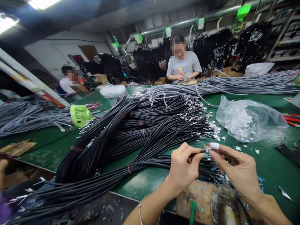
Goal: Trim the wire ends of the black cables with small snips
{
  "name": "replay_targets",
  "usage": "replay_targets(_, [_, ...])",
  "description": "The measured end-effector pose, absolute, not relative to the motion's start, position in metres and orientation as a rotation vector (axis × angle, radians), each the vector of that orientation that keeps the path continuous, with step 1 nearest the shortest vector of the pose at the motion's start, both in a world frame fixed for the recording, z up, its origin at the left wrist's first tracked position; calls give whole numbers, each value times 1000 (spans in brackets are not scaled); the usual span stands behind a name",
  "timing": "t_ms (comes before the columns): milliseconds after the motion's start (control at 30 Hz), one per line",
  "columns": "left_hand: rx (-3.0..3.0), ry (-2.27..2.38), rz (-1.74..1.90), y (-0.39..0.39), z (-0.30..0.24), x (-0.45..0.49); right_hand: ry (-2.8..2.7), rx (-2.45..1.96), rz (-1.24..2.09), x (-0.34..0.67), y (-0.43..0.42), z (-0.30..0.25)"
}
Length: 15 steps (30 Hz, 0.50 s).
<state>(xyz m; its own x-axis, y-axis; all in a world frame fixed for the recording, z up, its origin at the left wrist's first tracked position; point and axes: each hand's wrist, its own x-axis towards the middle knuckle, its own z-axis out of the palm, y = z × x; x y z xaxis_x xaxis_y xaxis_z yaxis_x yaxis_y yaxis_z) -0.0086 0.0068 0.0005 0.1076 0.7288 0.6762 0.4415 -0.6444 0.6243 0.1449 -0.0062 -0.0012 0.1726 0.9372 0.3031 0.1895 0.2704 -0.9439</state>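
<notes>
My left hand [184, 167] is closed in a pinch on the end of a thin black cable [203, 152] just above the green table. My right hand [236, 170] meets it from the right, its fingers pinched on the same cable end, and one fingertip wears white tape [214, 145]. A large heap of bundled black cables [131, 134] with red ties and metal-tipped ends lies directly behind and to the left of both hands. Small blue and white scraps [259, 179] are scattered under my hands.
A crumpled clear plastic bag [250, 120] lies right of the heap. Grey cable bundles [246, 84] run across the far table and at left [28, 117]. A green fan [80, 115] sits left. One person [183, 64] works opposite, another person [69, 81] at far left.
</notes>
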Motion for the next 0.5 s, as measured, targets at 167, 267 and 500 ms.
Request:
replay_targets(167, [2169,1140,1432,8,3,-12,-1439,-1198,504,148,-6,-7])
replay_targets(267, [2185,1122,1385,7,2,-12,-1486,-1197,328,146,-7,-9])
replay_targets(500, [2114,1121,1280,7,4,-12,-1488,-1261,288,146,-7,-10])
